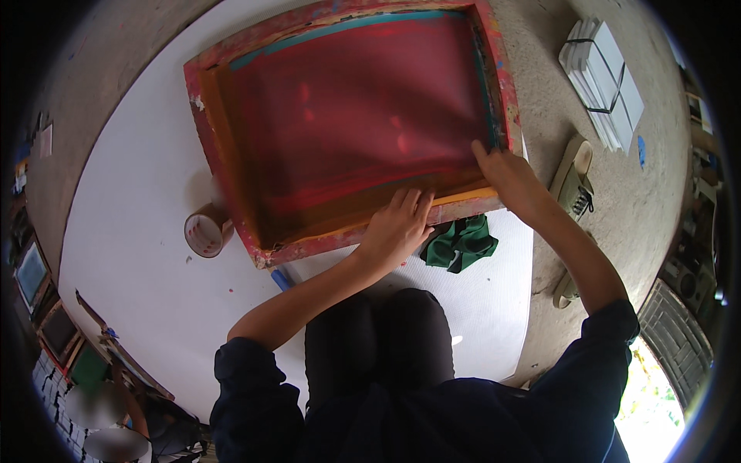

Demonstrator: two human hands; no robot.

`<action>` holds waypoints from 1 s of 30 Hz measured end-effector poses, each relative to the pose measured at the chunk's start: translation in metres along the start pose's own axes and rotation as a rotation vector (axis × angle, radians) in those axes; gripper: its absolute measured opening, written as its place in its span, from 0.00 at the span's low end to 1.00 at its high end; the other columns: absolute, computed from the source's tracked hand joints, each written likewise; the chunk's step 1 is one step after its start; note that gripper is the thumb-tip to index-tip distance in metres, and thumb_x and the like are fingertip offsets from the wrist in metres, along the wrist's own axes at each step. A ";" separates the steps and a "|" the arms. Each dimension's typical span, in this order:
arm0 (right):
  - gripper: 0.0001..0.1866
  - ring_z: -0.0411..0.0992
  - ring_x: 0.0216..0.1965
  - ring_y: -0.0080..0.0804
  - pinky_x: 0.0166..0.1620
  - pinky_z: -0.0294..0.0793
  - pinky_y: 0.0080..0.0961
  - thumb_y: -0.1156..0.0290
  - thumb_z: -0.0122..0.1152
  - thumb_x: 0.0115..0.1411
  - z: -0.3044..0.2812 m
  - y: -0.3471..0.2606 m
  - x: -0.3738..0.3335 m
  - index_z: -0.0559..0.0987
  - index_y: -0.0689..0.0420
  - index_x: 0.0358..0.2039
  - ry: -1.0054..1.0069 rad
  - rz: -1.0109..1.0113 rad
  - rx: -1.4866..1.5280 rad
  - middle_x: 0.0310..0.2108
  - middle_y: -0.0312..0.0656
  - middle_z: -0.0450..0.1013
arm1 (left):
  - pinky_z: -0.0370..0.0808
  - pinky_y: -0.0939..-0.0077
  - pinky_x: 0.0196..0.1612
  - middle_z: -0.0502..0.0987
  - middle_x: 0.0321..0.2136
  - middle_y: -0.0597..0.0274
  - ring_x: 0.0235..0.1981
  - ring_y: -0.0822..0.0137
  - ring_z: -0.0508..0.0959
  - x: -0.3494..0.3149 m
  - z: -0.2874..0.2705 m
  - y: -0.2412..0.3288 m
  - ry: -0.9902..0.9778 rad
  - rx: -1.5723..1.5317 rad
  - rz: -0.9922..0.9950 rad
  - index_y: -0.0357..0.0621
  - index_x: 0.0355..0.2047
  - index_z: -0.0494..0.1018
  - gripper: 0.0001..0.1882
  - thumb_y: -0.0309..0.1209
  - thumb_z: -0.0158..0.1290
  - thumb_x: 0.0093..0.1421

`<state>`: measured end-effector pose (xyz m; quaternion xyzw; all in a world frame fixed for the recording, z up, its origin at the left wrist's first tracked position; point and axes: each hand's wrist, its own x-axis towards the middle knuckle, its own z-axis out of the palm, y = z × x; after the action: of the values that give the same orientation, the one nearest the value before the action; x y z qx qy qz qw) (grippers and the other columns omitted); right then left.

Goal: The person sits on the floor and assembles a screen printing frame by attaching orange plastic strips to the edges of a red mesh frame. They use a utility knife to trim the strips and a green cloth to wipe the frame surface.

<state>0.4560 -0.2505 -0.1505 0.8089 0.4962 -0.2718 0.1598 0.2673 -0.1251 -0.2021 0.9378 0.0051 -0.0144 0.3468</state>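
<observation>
A wooden screen printing frame with paint-stained red edges lies in front of me, tilted slightly in the picture. Its stretched mesh looks dark red, with teal and orange-brown margins along the inner edges. My left hand is closed over the near edge, fingers curled onto its top. At the near right corner, my right hand grips the frame, one digit reaching over the inner side. Just below the near edge, between my hands, lies a crumpled dark green cloth. The underside of the frame is hidden.
A roll of brown tape stands by the frame's left side. A blue pen-like thing pokes out near my left forearm. The white sheet spreads over the floor. At right are a sandal and a strapped stack of white boards.
</observation>
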 end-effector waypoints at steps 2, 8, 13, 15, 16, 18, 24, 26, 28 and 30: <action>0.20 0.75 0.30 0.49 0.31 0.76 0.36 0.85 0.51 0.48 0.001 0.001 0.000 0.63 0.63 0.43 -0.003 -0.006 -0.007 0.26 0.53 0.72 | 0.78 0.71 0.36 0.69 0.40 0.57 0.43 0.60 0.72 -0.006 0.001 -0.002 -0.021 -0.007 -0.026 0.39 0.49 0.65 0.28 0.35 0.59 0.49; 0.20 0.76 0.33 0.45 0.34 0.77 0.33 0.82 0.55 0.50 -0.002 0.000 -0.002 0.63 0.61 0.44 0.008 -0.001 0.011 0.27 0.50 0.74 | 0.77 0.71 0.38 0.72 0.37 0.58 0.40 0.60 0.74 0.004 0.014 0.006 0.016 0.006 0.009 0.40 0.54 0.62 0.33 0.31 0.60 0.48; 0.20 0.76 0.33 0.45 0.34 0.77 0.33 0.80 0.57 0.50 0.000 0.002 0.000 0.63 0.60 0.43 -0.005 0.004 0.036 0.28 0.50 0.74 | 0.76 0.66 0.41 0.73 0.39 0.53 0.42 0.55 0.74 0.025 0.016 0.014 -0.082 -0.212 -0.042 0.42 0.61 0.50 0.43 0.25 0.60 0.47; 0.20 0.77 0.33 0.44 0.34 0.77 0.32 0.79 0.59 0.49 0.004 0.004 0.001 0.63 0.60 0.42 0.017 -0.005 0.054 0.28 0.50 0.74 | 0.76 0.64 0.41 0.72 0.40 0.50 0.43 0.53 0.74 0.034 0.019 0.017 -0.080 -0.284 -0.045 0.42 0.62 0.47 0.45 0.23 0.59 0.46; 0.21 0.77 0.33 0.44 0.34 0.77 0.32 0.78 0.60 0.49 0.005 0.004 0.001 0.63 0.59 0.42 0.028 -0.009 0.063 0.28 0.49 0.74 | 0.76 0.63 0.41 0.72 0.40 0.49 0.43 0.52 0.74 0.039 0.020 0.018 -0.093 -0.303 -0.048 0.43 0.62 0.45 0.46 0.23 0.59 0.45; 0.22 0.77 0.33 0.43 0.34 0.77 0.31 0.76 0.61 0.49 0.003 0.003 0.002 0.63 0.59 0.42 -0.004 -0.002 0.050 0.28 0.49 0.74 | 0.76 0.62 0.41 0.72 0.39 0.47 0.43 0.51 0.74 0.044 0.020 0.019 -0.111 -0.328 -0.050 0.43 0.62 0.44 0.48 0.21 0.59 0.45; 0.24 0.77 0.34 0.41 0.34 0.78 0.29 0.76 0.63 0.48 0.004 0.001 0.002 0.63 0.59 0.43 -0.018 0.018 -0.016 0.29 0.47 0.74 | 0.76 0.62 0.42 0.72 0.39 0.45 0.42 0.50 0.75 0.047 0.022 0.019 -0.111 -0.347 -0.036 0.44 0.62 0.42 0.50 0.20 0.59 0.43; 0.25 0.77 0.34 0.41 0.34 0.78 0.29 0.76 0.63 0.48 0.005 0.000 0.002 0.62 0.59 0.44 -0.015 0.014 -0.031 0.29 0.47 0.74 | 0.76 0.63 0.42 0.72 0.40 0.46 0.43 0.51 0.75 0.046 0.025 0.018 -0.122 -0.335 -0.050 0.44 0.62 0.42 0.50 0.21 0.60 0.43; 0.26 0.77 0.34 0.41 0.34 0.78 0.28 0.77 0.63 0.47 0.008 0.001 0.000 0.62 0.58 0.45 0.015 -0.003 -0.038 0.30 0.47 0.74 | 0.76 0.63 0.43 0.73 0.40 0.47 0.43 0.51 0.75 0.045 0.027 0.016 -0.136 -0.367 -0.075 0.44 0.63 0.41 0.51 0.21 0.61 0.43; 0.26 0.76 0.34 0.41 0.34 0.78 0.28 0.77 0.63 0.47 0.008 0.002 -0.002 0.62 0.58 0.46 0.041 -0.004 -0.025 0.30 0.48 0.74 | 0.76 0.64 0.43 0.73 0.40 0.48 0.44 0.52 0.75 0.045 0.028 0.015 -0.148 -0.387 -0.088 0.44 0.63 0.40 0.51 0.22 0.61 0.44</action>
<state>0.4544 -0.2569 -0.1561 0.8114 0.5042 -0.2491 0.1592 0.3121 -0.1543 -0.2148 0.8490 0.0231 -0.0971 0.5188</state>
